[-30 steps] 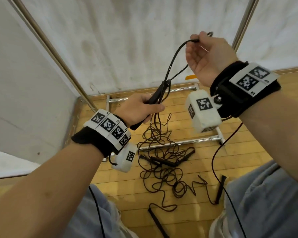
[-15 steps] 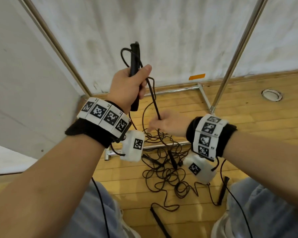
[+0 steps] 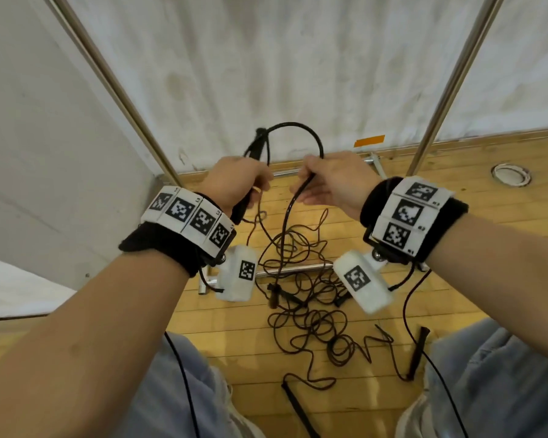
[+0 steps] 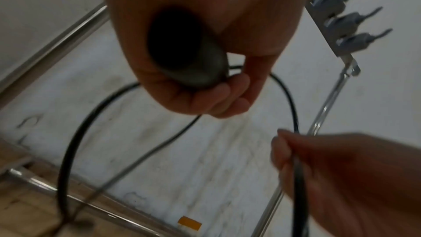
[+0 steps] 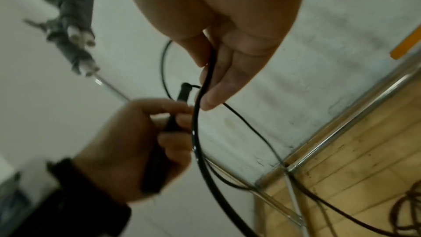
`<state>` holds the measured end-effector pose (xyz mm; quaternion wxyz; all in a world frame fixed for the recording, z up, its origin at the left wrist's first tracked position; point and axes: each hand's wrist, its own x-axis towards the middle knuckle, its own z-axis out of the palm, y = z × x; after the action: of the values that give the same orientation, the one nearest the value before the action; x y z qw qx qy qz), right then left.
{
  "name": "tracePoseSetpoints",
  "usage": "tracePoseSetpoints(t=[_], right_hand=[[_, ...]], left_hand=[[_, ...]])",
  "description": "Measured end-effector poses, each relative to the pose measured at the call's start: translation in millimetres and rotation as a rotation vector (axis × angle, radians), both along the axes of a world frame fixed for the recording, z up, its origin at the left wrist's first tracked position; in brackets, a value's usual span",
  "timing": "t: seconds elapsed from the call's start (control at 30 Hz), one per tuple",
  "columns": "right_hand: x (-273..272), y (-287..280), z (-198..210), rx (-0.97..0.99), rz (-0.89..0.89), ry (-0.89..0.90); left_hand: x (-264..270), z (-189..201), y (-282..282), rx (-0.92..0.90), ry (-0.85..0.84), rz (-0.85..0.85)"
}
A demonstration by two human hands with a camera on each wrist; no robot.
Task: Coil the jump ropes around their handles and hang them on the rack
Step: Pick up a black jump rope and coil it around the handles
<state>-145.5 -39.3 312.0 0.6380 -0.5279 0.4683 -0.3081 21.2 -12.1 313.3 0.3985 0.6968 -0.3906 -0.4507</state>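
My left hand (image 3: 238,181) grips a black jump-rope handle (image 3: 254,147) held upright; its round butt end (image 4: 182,49) shows in the left wrist view. The black cord (image 3: 301,128) arcs out of the handle's top and over to my right hand (image 3: 332,184), which pinches it between thumb and fingers (image 5: 216,71). Below that hand the cord drops to a tangle of ropes (image 3: 304,298) on the wooden floor. More black handles (image 3: 418,349) lie among the tangle. A row of rack hooks (image 4: 348,21) shows up high in the left wrist view.
Two metal rack uprights (image 3: 450,80) slant up in front of a white wall; base bars (image 3: 295,270) lie on the floor under the tangle. An orange tape mark (image 3: 369,141) sits at the wall's foot, a round floor fitting (image 3: 510,174) at right. My knees frame the bottom.
My left hand has lowered with the handle. My right hand has risen from below and now holds the cord level with the left hand, so a loop arcs between them.
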Motion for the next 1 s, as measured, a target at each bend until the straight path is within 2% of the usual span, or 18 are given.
tracePoseSetpoints(t=[0.07,0.17,0.23,0.33,0.43,0.53,0.63,0.7,0.77,0.9,1.0], right_hand=[[-2,-2,8,0.040,-0.060,-0.110],[-7,-7,16,0.055,-0.152,-0.266],[-12,-14,20,0.051,-0.230,-0.335],[-22,-26,26,0.076,-0.345,-0.423],[-29,-33,26,0.103,-0.404,-0.478],[-32,-36,26,0.118,-0.436,-0.532],[-33,-35,23,0.155,-0.425,-0.554],[-33,-29,16,0.184,-0.318,-0.493],[-30,-20,6,0.165,-0.148,-0.351],[-12,4,-12,-0.050,0.320,0.121],[1,20,-25,-0.188,0.402,0.280]], left_hand=[[-7,-5,3,0.011,-0.013,-0.137],[-15,-10,8,-0.034,0.094,-0.313],[-20,-13,9,-0.024,0.152,-0.377],[-24,-17,10,-0.038,0.153,-0.417],[-27,-20,9,-0.037,0.053,-0.429],[-29,-26,8,-0.034,-0.196,-0.370],[-30,-25,6,-0.165,-0.332,-0.230],[-27,-20,3,-0.268,-0.309,-0.131],[-23,-13,0,-0.341,-0.245,-0.072],[-24,-5,-2,-0.354,-0.092,-0.042],[-25,-1,-1,-0.353,-0.050,-0.052]])
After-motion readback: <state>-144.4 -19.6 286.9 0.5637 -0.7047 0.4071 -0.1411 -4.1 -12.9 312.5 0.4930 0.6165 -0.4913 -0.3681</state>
